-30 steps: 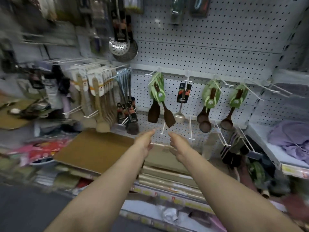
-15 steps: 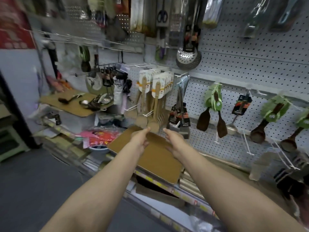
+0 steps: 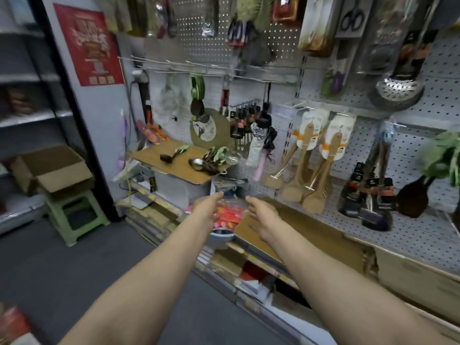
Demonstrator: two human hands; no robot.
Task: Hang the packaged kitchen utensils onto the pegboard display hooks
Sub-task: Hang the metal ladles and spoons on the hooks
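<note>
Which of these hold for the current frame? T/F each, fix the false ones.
1. Both hands hold nothing. True: the left hand and right hand reach forward with fingers relaxed.
2. Loose utensils lie on the brown board at the back left. True.
3. The green stool stands on the shelf. False: it stands on the floor at left.
4. The wooden spatulas lie flat on the counter. False: they hang on the pegboard.
5. The cardboard box is sealed. False: its flaps are open.
</note>
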